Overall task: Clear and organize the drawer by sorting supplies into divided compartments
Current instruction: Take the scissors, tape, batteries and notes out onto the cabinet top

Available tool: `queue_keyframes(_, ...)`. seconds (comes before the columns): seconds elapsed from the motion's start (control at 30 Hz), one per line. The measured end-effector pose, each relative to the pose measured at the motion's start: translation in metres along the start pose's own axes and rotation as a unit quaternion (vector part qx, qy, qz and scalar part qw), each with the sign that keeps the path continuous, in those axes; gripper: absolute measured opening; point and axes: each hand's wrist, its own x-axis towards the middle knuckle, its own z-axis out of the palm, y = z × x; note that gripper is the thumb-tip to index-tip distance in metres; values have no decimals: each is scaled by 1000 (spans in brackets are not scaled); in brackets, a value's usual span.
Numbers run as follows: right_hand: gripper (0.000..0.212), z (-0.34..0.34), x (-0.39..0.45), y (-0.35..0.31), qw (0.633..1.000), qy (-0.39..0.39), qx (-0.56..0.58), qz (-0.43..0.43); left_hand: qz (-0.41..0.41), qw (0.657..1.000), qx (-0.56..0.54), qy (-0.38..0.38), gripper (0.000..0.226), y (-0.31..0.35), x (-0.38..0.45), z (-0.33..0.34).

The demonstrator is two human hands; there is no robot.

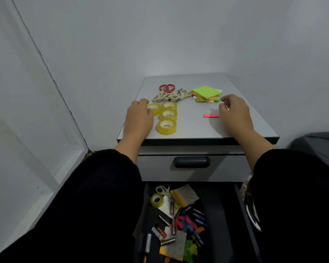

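Black sleeves (95, 196) fill the lower frame as a person reaches over an open drawer (241, 215) to the grey top of a small cabinet (198, 128). Left hand (139, 118) lies palm down near the top's left edge, fingers loosely curved, fingertips touching the leftmost of four yellow tape rolls (167, 114); whether it grips the roll cannot be told. Right hand (235, 112) hovers on the right side, fingers curled inward with thumb and forefinger close together, holding nothing that can be made out. A pink strip (211, 116) lies flat just beside that hand, with bare grey surface between it and the tape rolls and along the front edge. Behind the rolls sit cream-handled scissors (171, 95) in a bunch, with red-handled scissors (167, 87) just beyond them. A stack of sticky notes (207, 93), green on top, rests near the back right. Below the top, a closed drawer front carries a dark handle (191, 161). The open drawer beneath it holds a jumble: one more tape roll (156, 200), white-handled scissors (163, 189), batteries (167, 220), markers (197, 218) and loose paper scraps (176, 243). Lettering on the batteries and markers is too small to read.
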Motion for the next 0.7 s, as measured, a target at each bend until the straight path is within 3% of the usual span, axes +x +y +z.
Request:
queue_keyframes(0.13,23,-6,-22,-2,992,85,71,-52,-27,994,-84,62,30,3,-12,-5)
queue_keyframes(0.23,17,-8,-61,-2,971,142,94,-169,-20,977,-171,126,20,5,-31,-8)
queue_keyframes(0.33,18,3,-106,17,959,117,69,-249,1,941,-271,205,17,4,-64,-7)
queue_keyframes(0.43,20,24,-149,50,978,30,52,-198,20,929,-284,237,16,-3,-113,10)
queue_keyframes(0.53,21,44,-181,84,994,-56,23,-96,20,961,-229,154,17,-14,-160,35)
queue_keyframes(0.63,16,60,-201,117,987,-161,-22,13,-12,993,-112,-35,17,-38,-189,67)
queue_keyframes(0.7,17,70,-212,138,973,-213,-59,65,-37,986,-61,-148,18,-57,-200,88)
